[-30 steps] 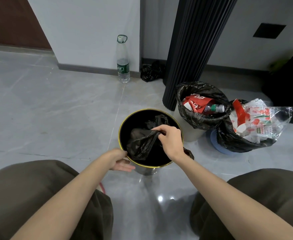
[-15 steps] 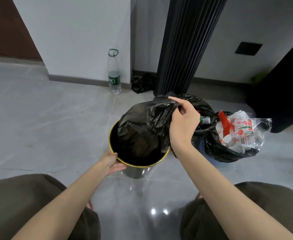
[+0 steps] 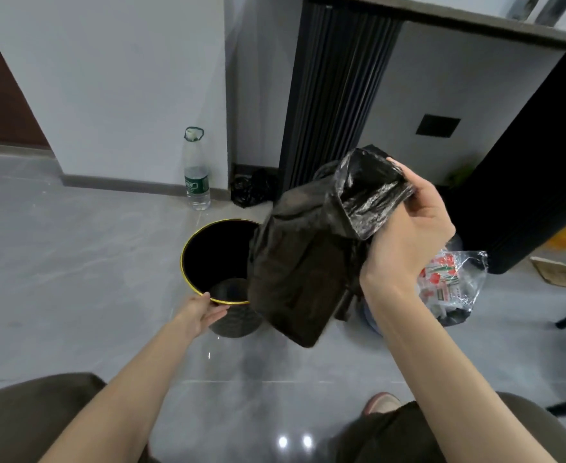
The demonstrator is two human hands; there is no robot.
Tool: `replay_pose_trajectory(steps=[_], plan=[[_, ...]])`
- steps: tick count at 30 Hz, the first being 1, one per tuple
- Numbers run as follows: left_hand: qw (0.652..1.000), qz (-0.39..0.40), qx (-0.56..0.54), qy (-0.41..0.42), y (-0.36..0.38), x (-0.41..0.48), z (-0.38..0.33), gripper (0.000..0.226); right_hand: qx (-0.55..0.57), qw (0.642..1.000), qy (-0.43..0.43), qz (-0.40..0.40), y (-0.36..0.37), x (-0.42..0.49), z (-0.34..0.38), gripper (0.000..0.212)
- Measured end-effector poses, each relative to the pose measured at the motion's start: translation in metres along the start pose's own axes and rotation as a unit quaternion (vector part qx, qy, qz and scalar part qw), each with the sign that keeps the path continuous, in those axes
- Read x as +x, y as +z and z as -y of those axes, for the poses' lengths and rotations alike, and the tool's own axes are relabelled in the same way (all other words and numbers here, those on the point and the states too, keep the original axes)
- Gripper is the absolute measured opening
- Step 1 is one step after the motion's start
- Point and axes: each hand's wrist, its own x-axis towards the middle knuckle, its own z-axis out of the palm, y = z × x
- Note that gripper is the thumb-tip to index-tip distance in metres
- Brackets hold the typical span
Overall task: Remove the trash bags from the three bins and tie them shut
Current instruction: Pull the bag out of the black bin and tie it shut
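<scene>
The right hand [image 3: 408,235] clutches the black bag [image 3: 295,279] by its gathered mouth; it hangs clear, just right of the bin [image 3: 184,259]. The left hand [image 3: 204,312] touches the bin's near rim; pinching or only steadying, I cannot tell.

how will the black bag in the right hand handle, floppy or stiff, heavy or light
Probably floppy: the bag hangs in loose folds from the right hand, which grips its crumpled top. Likely light: one hand holds it up and it looks nearly flat, though contents are hidden. The thin glossy film may slip, so a bunched grip seems wise.
</scene>
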Motion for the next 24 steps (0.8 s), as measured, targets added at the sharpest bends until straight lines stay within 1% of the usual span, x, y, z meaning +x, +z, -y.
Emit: replay_pose_trajectory(steps=[2,4,5,7,10,12,14,16,17,18,19,20,21,22,23,24], plan=[[1.000,0.000,0.017,-0.003,0.001,0.005,-0.004,0.017,-0.025,1.000,-0.001,0.015,-0.007,0.002,-0.010,0.028],[1.000,0.014,0.026,-0.002,0.003,0.007,-0.009,0.014,-0.061,0.997,0.018,0.030,-0.014,-0.003,-0.025,0.032],[0.999,0.030,0.030,0.001,0.003,0.008,-0.011,0.020,-0.083,0.995,0.035,0.036,-0.018,-0.005,-0.034,0.032],[0.997,0.062,0.035,-0.001,0.004,0.011,-0.014,0.041,-0.125,0.989,0.069,0.048,-0.028,-0.011,-0.053,0.031],[0.996,0.073,0.054,-0.003,0.010,0.002,-0.018,0.047,-0.195,0.972,0.095,0.093,-0.043,-0.022,-0.079,0.028],[0.988,0.064,0.139,0.028,0.017,-0.014,-0.020,0.046,-0.250,0.956,0.108,0.112,-0.054,-0.032,-0.096,0.028],[0.969,0.068,0.226,0.071,0.022,-0.034,-0.021,0.046,-0.304,0.936,0.124,0.126,-0.065,-0.042,-0.113,0.031],[0.946,0.115,0.286,0.101,0.029,-0.064,-0.024,0.051,-0.346,0.916,0.147,0.143,-0.075,-0.053,-0.125,0.038],[0.927,0.153,0.322,0.114,0.033,-0.081,-0.025,0.056,-0.364,0.905,0.160,0.153,-0.078,-0.058,-0.129,0.040],[0.901,0.193,0.367,0.127,0.035,-0.098,-0.027,0.063,-0.378,0.895,0.170,0.166,-0.080,-0.064,-0.131,0.042],[0.866,0.227,0.422,0.140,0.038,-0.113,-0.028,0.071,-0.384,0.888,0.176,0.181,-0.080,-0.069,-0.133,0.042],[0.822,0.250,0.487,0.160,0.038,-0.126,-0.028,0.082,-0.382,0.884,0.180,0.200,-0.079,-0.075,-0.133,0.042],[0.764,0.254,0.562,0.190,0.034,-0.135,-0.025,0.096,-0.372,0.883,0.178,0.224,-0.077,-0.080,-0.131,0.042],[0.702,0.241,0.630,0.228,0.028,-0.140,-0.022,0.108,-0.363,0.882,0.167,0.252,-0.074,-0.085,-0.129,0.041],[0.649,0.217,0.677,0.269,0.020,-0.144,-0.017,0.116,-0.355,0.878,0.150,0.284,-0.070,-0.088,-0.126,0.039],[0.618,0.188,0.701,0.303,0.011,-0.143,-0.013,0.119,-0.353,0.870,0.130,0.319,-0.066,-0.090,-0.122,0.036]])
